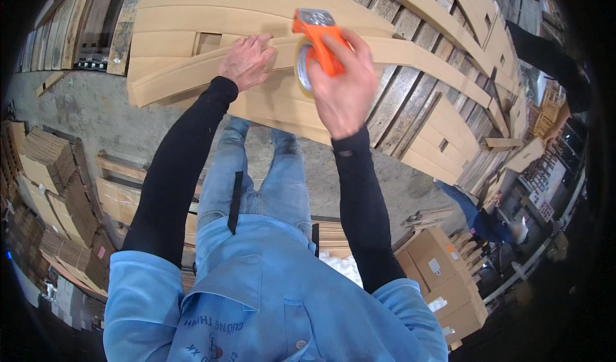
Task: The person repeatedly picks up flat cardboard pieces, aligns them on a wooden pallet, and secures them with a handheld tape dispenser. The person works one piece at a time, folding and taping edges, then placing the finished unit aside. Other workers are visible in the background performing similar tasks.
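Note:
My right hand (346, 83) is wrapped round an orange tape dispenser (328, 57), tilted above the cardboard. A roll of clear tape (303, 67) sits on the dispenser's left side, and a metal plate covers its far end. With bent fingers, my left hand (247, 64) grips a long, narrow folded cardboard strip (183, 78), holding it against the sheets below. Larger flat cardboard sheets (256, 6) with small rectangular cut-outs lie under the strip. The strip runs on to the right past the dispenser. Whether any tape touches the cardboard is hidden by my right hand and the roll.
Wooden slats (391, 102) support the sheets, with gaps between them. More cut cardboard (446, 131) lies at the right. Stacked flat cardboard (61, 182) stands at the left, a large carton (443, 278) at the lower right. Co-workers are at the right, one bending (478, 224).

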The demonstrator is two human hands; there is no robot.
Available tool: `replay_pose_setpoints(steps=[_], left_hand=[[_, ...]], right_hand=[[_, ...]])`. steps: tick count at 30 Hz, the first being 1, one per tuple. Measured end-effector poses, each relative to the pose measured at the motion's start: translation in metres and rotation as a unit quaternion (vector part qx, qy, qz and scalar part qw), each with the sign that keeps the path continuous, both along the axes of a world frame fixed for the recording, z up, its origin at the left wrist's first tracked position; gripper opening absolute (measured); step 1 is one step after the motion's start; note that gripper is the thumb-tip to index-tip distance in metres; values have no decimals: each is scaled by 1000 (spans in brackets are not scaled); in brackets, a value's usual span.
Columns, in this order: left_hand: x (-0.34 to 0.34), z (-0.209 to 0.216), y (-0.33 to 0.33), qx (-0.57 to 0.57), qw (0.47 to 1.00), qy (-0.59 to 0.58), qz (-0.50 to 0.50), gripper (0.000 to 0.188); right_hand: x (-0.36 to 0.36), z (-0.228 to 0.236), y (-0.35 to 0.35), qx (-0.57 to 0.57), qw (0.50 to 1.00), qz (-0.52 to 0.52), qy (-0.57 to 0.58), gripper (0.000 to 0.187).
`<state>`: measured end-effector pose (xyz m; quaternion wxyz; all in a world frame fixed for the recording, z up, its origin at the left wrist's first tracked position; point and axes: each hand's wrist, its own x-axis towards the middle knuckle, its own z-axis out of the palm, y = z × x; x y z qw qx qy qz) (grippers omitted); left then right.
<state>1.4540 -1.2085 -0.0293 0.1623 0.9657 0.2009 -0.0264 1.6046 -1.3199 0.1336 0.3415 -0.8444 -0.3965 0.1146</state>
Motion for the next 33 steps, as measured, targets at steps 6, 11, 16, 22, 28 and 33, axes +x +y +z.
replay_pose_setpoints(steps=[6, 11, 16, 22, 28, 33], left_hand=[[8, 1, 3, -34, 999, 8, 28, 48], [-2, -3, -9, 1, 999, -19, 34, 46], [2, -2, -9, -17, 999, -1, 39, 47], [7, -2, -14, 97, 990, -83, -58, 48], [39, -5, -6, -44, 994, -28, -95, 52], [42, 11, 40, -349, 934, 58, -39, 67]], right_hand=[[-8, -57, 27, -280, 954, 98, -47, 33], [-16, -49, 12, -294, 946, 122, -56, 35], [-38, -59, -65, -221, 970, 92, -32, 41], [-52, -94, -104, -162, 982, 75, -59, 45], [-47, -96, -96, -142, 984, 81, -66, 48], [-31, -77, -65, -77, 991, 94, -64, 42]])
